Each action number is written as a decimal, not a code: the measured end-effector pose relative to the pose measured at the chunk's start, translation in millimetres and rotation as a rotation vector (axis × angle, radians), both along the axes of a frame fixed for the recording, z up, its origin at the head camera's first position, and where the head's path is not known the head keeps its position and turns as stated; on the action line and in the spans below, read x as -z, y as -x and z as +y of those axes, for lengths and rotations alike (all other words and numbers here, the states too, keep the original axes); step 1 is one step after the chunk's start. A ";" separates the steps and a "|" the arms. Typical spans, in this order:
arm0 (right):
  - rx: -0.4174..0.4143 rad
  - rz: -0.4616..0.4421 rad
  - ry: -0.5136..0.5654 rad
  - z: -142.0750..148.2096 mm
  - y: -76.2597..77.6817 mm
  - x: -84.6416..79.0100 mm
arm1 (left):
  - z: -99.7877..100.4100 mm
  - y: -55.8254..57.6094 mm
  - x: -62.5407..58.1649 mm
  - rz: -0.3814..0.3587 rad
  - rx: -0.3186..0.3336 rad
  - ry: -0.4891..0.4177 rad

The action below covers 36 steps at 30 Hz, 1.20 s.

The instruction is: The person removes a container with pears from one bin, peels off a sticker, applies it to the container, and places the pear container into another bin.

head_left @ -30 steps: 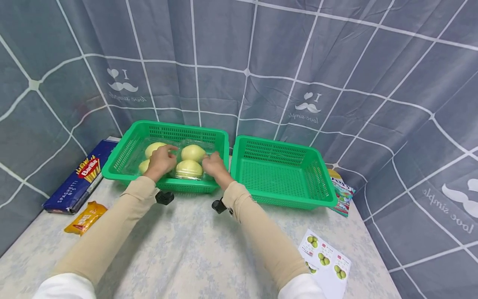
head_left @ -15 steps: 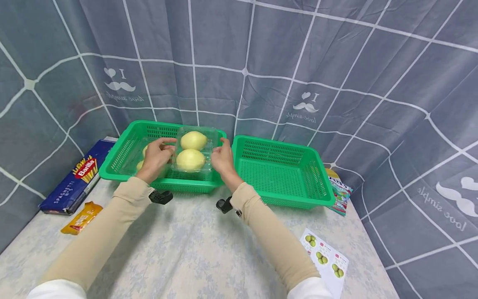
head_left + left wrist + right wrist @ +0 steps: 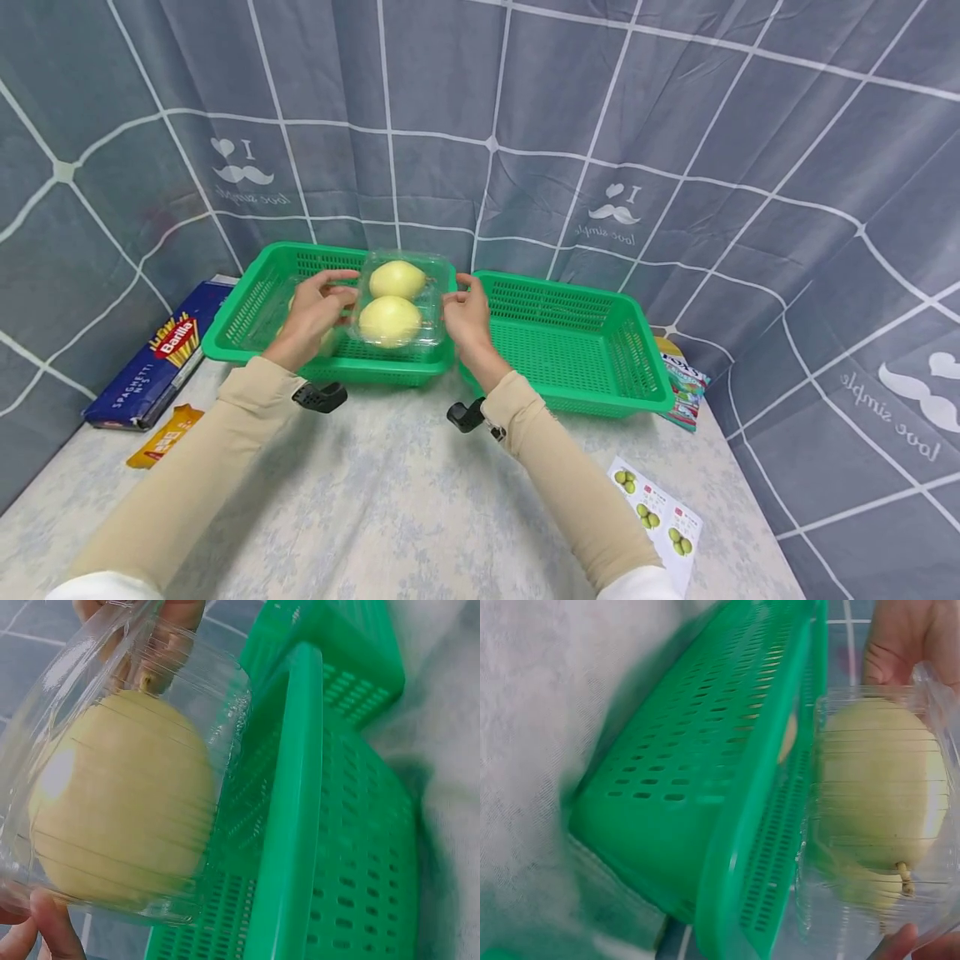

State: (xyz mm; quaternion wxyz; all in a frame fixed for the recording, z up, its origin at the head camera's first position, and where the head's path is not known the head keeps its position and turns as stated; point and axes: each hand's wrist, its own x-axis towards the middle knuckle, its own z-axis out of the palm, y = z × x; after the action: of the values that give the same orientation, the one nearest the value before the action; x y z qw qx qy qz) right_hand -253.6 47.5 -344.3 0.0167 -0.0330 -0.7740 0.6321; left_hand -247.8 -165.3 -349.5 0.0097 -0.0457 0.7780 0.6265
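A clear plastic clamshell box [image 3: 437, 279] holding two yellow pears [image 3: 390, 322] hangs level with the rim of the left green basket [image 3: 367, 369]. My left hand [image 3: 309, 315] grips its left side, and my right hand [image 3: 468, 321] grips the right side. Through the box wall, the left wrist view shows one pear [image 3: 124, 802] close up, its stem toward the right hand's fingers. The right wrist view has the box [image 3: 855, 694] beside the basket wall. More yellow fruit in a clear box remains inside the left basket, partly hidden by my left hand.
A second green basket [image 3: 555, 358] stands right of the first. At the left lie a blue spaghetti box [image 3: 161, 358] and an orange packet [image 3: 165, 437]. A colourful snack bag [image 3: 684, 387] is behind the right basket's end, with a printed fruit sheet [image 3: 660, 525] nearer. A grey curtain backs the table.
Both hands have lifted the pear box up out of the left basket's inside and shifted it slightly right, tilting it toward the head camera. The other fruit stays in the basket.
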 end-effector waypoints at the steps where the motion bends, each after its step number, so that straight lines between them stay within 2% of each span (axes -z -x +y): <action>1: -0.003 -0.007 0.018 2.1 -1.4 -1.3 | 0.5 -1.4 -0.4 -0.004 0.006 -0.007; 9: -0.028 -0.027 0.129 18.4 -17.3 -15.3 | 5.9 -18.7 -8.4 0.021 0.052 -0.042; 16: -0.101 -0.065 0.188 35.1 -33.3 -15.2 | 10.6 -41.3 -14.0 0.035 0.111 -0.039; 22: -0.168 -0.119 0.244 48.7 -51.9 -16.7 | 16.1 -59.9 -12.1 0.031 0.162 -0.050; 31: -0.208 -0.109 0.273 63.8 -86.4 -22.1 | 22.3 -88.7 -6.6 0.005 0.228 -0.075; 36: -0.224 -0.110 0.281 70.4 -105.5 -18.9 | 24.2 -104.6 -2.9 -0.010 0.258 -0.088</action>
State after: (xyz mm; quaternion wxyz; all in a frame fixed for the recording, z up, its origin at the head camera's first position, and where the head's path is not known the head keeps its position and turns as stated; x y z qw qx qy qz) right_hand -148.2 118.0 -325.5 -0.1009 0.0166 -0.6767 0.7291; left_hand -143.2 -141.1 -346.6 0.0961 0.0519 0.7491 0.6534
